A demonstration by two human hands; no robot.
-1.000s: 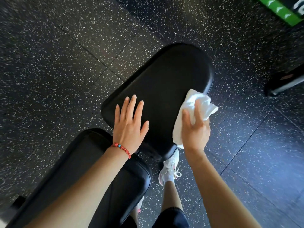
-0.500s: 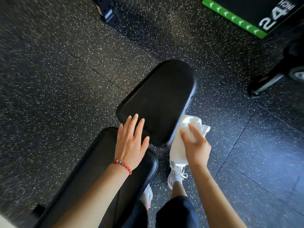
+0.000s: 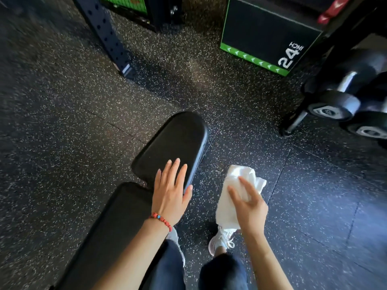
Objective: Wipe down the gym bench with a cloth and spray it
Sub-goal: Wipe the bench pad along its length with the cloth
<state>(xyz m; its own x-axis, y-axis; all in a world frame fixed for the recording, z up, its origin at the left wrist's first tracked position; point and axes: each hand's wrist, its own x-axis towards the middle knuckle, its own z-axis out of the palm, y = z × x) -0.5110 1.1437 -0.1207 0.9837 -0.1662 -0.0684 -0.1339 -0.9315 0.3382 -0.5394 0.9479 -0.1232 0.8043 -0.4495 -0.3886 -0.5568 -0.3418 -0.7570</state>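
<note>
The left hand point(image 3: 170, 192) lies flat, fingers straight, on the gym bench point(image 3: 173, 141) seat pad. The right hand point(image 3: 249, 203) grips the white cloth point(image 3: 227, 206) off the pad's right edge, over the floor (no spray bottle visible). Wiping looks paused; spraying probably remains.

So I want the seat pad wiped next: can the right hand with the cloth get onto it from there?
Probably yes. The right hand holds the cloth just off the seat pad, over bare floor, with nothing between. The left hand covers only the pad's near end.
</note>
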